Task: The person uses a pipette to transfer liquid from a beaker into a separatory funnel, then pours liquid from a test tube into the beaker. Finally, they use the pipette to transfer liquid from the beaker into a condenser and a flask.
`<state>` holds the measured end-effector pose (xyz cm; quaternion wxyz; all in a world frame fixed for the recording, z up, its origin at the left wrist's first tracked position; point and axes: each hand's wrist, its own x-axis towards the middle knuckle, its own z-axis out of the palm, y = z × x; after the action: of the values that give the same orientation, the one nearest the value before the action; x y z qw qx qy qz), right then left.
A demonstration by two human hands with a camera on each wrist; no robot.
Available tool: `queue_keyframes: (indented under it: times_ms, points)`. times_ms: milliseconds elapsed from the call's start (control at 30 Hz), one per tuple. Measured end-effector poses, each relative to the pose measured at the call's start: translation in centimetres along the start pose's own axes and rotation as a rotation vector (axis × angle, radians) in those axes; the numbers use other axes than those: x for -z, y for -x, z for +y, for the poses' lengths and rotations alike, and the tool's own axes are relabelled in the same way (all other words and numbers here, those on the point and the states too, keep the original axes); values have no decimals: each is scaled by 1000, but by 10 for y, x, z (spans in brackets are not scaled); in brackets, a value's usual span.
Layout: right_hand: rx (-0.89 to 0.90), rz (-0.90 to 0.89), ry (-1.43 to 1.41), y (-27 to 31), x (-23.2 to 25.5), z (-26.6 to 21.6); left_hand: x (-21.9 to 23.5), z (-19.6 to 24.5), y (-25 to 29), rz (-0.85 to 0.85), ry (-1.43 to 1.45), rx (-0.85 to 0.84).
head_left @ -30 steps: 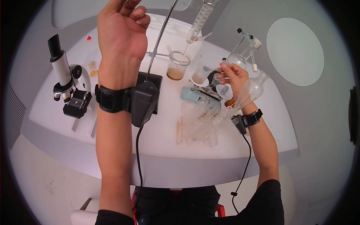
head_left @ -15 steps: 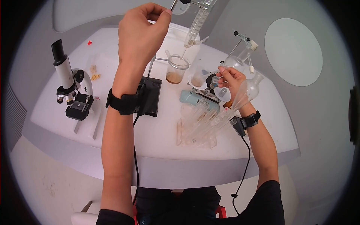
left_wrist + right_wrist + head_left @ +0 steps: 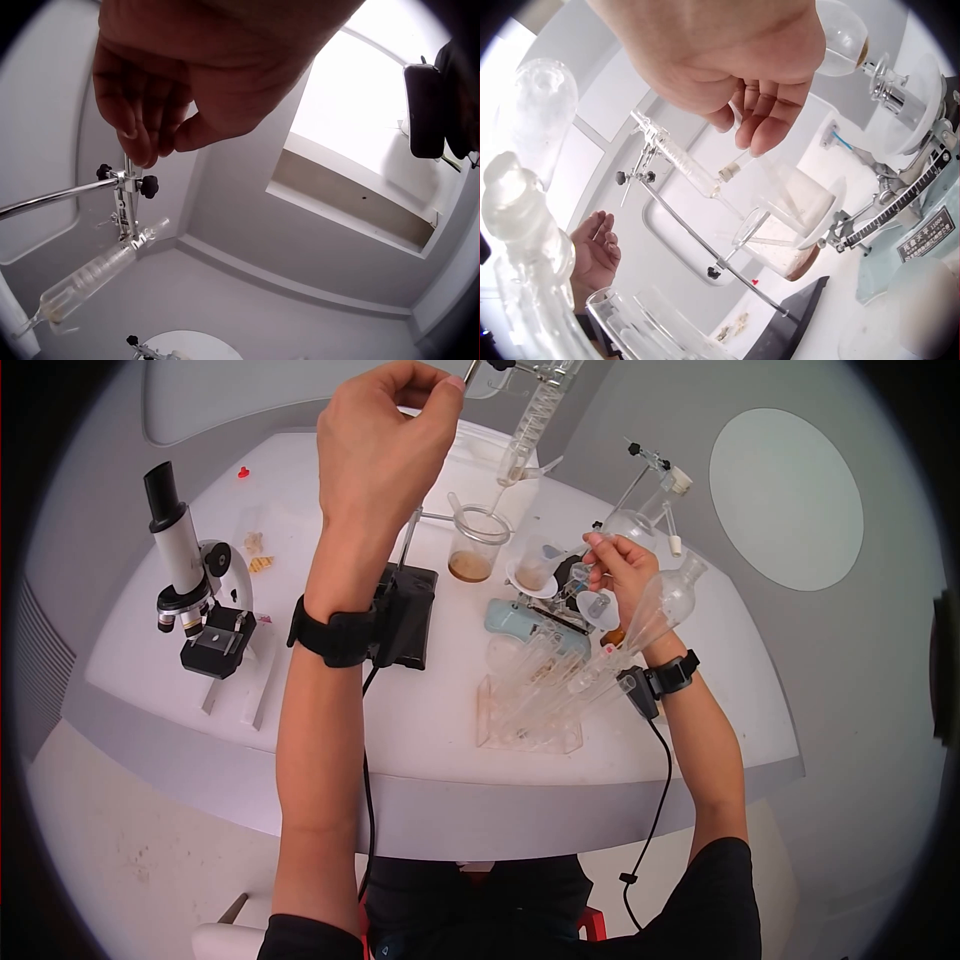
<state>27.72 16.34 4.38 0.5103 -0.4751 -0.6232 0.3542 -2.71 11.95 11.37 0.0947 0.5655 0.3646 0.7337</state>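
My right hand pinches a thin clear glass rod. The rod slants down into a small beaker that stands on a pan of the light-blue balance. My left hand is raised in front of the retort stand's metal rod, its back toward the head camera. Its fingers hang loosely curled with nothing in them. In the right wrist view, a gap shows between the left hand and the stand rod. Below the clamped glass condenser, a larger beaker holds brown liquid.
A rack of test tubes stands near the table's front, with a round glass flask leaning over it. A microscope is on the left. The black stand base lies mid-table, and another clamped flask stands back right.
Since a second ago, my left hand has moved right and turned from palm to back toward the head camera. My right hand has stayed almost still at the beaker.
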Motion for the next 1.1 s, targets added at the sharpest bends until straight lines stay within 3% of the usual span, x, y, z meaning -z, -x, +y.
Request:
queue_keyframes:
  times_ms: [1100]
  points:
    - [89,5,-9,-5,2,8,2,10,2,24,-33,-15]
